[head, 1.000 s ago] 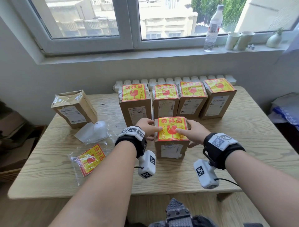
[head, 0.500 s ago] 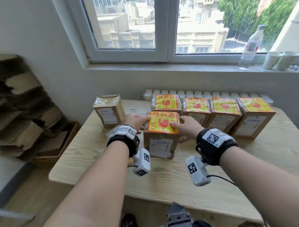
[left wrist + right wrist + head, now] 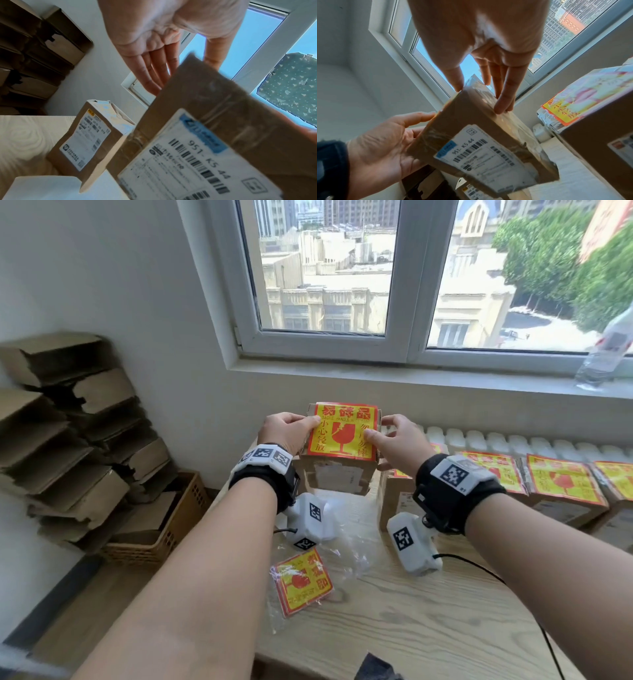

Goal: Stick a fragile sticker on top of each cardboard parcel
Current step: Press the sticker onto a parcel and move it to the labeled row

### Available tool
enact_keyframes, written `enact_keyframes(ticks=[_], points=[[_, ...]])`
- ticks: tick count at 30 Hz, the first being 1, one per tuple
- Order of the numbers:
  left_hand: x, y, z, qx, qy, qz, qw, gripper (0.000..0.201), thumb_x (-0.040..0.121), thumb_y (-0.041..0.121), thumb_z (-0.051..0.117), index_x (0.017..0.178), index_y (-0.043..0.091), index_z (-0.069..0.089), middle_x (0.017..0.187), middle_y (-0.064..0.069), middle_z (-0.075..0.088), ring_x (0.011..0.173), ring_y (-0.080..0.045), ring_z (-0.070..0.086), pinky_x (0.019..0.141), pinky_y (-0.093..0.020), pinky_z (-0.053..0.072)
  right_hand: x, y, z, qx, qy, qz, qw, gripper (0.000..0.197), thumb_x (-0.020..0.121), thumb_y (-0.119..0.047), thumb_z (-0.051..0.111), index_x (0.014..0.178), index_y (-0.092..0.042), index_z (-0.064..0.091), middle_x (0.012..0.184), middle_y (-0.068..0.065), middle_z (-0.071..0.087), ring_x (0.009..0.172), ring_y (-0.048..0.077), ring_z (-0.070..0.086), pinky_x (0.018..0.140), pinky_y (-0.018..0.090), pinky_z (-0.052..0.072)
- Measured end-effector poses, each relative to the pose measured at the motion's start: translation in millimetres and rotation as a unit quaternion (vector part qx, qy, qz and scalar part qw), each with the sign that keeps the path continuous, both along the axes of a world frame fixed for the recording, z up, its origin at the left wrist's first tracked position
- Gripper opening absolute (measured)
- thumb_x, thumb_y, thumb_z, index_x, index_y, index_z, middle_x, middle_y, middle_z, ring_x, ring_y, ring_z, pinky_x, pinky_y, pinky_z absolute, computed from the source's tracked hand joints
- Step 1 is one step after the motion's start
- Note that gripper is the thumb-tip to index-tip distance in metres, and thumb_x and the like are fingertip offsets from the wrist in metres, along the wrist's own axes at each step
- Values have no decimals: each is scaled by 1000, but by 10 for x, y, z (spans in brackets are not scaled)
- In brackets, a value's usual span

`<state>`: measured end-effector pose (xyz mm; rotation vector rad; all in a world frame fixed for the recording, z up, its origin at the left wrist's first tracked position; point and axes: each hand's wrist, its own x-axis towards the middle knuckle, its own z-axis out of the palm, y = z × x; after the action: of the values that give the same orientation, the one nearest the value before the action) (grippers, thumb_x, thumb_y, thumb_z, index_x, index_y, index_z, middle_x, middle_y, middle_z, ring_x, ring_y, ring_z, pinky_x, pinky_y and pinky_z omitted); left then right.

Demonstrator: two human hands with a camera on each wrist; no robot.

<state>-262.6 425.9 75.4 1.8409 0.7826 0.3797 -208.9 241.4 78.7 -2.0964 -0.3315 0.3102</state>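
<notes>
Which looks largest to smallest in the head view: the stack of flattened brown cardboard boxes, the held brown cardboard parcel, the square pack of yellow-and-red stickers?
1. Stack of flattened brown cardboard boxes
2. Held brown cardboard parcel
3. Square pack of yellow-and-red stickers, nearly alike; nearer the camera, so unsure.
</notes>
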Motion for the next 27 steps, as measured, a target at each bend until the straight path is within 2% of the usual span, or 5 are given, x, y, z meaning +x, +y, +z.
enact_keyframes(ticks=[5, 8, 19, 23, 27], points=[[300, 134, -232, -57, 13, -68, 996, 42, 80, 21, 76, 120, 14, 65, 109, -3, 70, 94, -20, 69, 80, -30, 56, 209, 163, -171, -34, 5, -21, 999, 45, 96, -26, 55, 136, -12, 42, 117, 9, 62, 94, 24, 67, 77, 44, 60], [452, 193, -425, -68, 29, -93, 993, 47, 81, 14, 75, 125, 10, 62, 115, -4, 69, 100, -20, 67, 90, -32, 54, 346, 240, -320, -96, -24, -43, 994, 42, 94, -25, 55, 135, -15, 47, 119, 9, 66, 101, 25, 66, 86, 44, 56], [929, 325, -979, -58, 95, -153, 982, 39, 81, 13, 73, 120, 12, 67, 111, -4, 71, 96, -20, 68, 90, -31, 54, 580, 466, -614, -284, -46, -37, 957, 53, 88, -13, 59, 138, -12, 41, 121, 10, 61, 110, 28, 58, 87, 35, 48], [980, 356, -1087, -24, 131, -170, 976, 27, 82, 19, 72, 109, 15, 72, 99, -3, 73, 95, -21, 69, 89, -36, 56, 629, 584, -714, -356, -51, -19, 933, 29, 87, -15, 60, 114, -7, 54, 122, 14, 58, 109, 28, 56, 76, 30, 41], [1023, 327, -1086, 44, 186, -212, 958, 10, 84, 20, 67, 93, 19, 70, 89, -7, 70, 84, -24, 68, 82, -34, 57, 599, 636, -756, -406, -41, 11, 913, 11, 91, -13, 53, 98, -6, 57, 115, 15, 57, 118, 31, 49, 93, 34, 43]])
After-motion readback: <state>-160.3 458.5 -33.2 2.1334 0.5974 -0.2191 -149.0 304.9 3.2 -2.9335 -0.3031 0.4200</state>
